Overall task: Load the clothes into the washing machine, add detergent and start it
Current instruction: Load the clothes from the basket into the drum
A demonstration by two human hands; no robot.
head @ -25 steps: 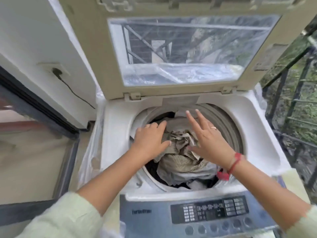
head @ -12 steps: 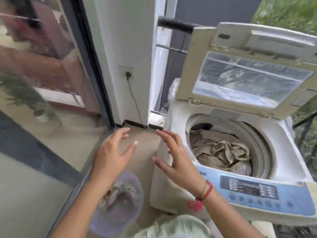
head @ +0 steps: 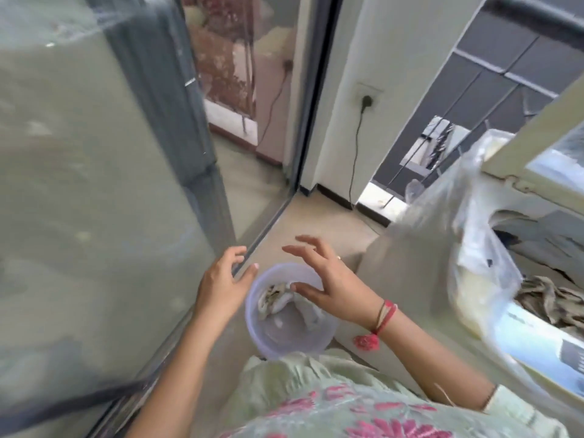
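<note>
Head cam: both hands empty, fingers spread, hovering over the bucket (head: 286,335)

Clothes (head: 274,297) sit in the bucket directly below, between left hand (head: 221,279) and right hand (head: 331,279). The right looks closer. Washing machine (head: 534,333) is off to the right.

A glass sliding door (head: 94,184) fills the left side. On the white wall (head: 373,33) beside its frame, a black cord (head: 356,153) hangs from a socket (head: 368,95) down to the beige floor (head: 316,219). Dark grey tiles (head: 505,58) show beyond.
</note>
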